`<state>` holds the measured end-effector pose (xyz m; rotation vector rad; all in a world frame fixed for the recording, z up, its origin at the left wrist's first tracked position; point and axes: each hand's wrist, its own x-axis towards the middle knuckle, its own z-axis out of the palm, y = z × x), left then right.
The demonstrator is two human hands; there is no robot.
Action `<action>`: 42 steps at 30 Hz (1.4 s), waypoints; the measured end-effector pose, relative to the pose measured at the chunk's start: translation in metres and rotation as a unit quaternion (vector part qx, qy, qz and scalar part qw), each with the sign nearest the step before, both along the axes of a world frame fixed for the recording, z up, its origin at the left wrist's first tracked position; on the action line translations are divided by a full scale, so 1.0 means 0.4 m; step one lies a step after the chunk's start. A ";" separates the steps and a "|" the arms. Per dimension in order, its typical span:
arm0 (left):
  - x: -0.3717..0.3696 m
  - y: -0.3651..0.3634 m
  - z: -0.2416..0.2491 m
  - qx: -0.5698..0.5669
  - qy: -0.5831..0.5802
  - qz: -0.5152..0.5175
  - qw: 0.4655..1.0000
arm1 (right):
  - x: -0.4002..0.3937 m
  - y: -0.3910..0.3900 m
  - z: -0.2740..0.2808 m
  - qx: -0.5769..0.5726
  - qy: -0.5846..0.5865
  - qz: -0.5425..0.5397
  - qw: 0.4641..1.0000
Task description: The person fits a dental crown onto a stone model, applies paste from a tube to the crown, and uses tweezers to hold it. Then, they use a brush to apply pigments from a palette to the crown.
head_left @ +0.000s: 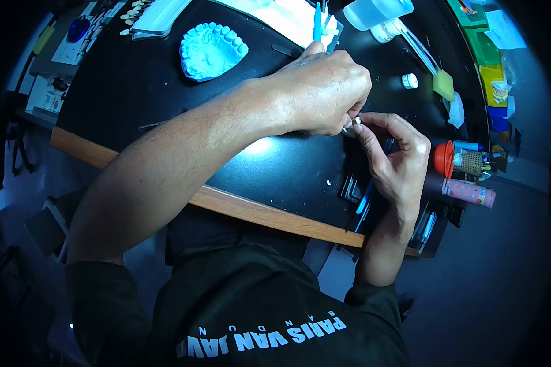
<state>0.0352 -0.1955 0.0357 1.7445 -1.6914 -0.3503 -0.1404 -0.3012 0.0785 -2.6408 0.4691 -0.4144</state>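
My left hand (pixel 327 92) is closed, back upward, reaching across from the left. A slim tool with a light blue handle (pixel 317 23) sticks out past its far side and appears to be in its grip; the working end is hidden. My right hand (pixel 399 150) pinches a small cream tooth-like piece (pixel 357 121) between thumb and forefinger. Both hands' fingertips meet at this piece. A pale dental cast (pixel 211 52) with a full arch of teeth lies on the black tabletop, beyond my left forearm.
White paper (pixel 269 18), a translucent bottle (pixel 376 11) and a small white jar (pixel 409 81) are at the back. A yellow sponge (pixel 443 85), red lid (pixel 444 159) and pink tube (pixel 468 193) stand right. Blue-handled tools (pixel 365 199) lie below my right hand. A wooden edge (pixel 257 214) borders the table.
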 end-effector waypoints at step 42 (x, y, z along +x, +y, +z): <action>-0.004 0.002 -0.006 -0.021 -0.025 0.004 0.999 | 0.001 0.002 0.000 -0.006 -0.007 0.008 1.000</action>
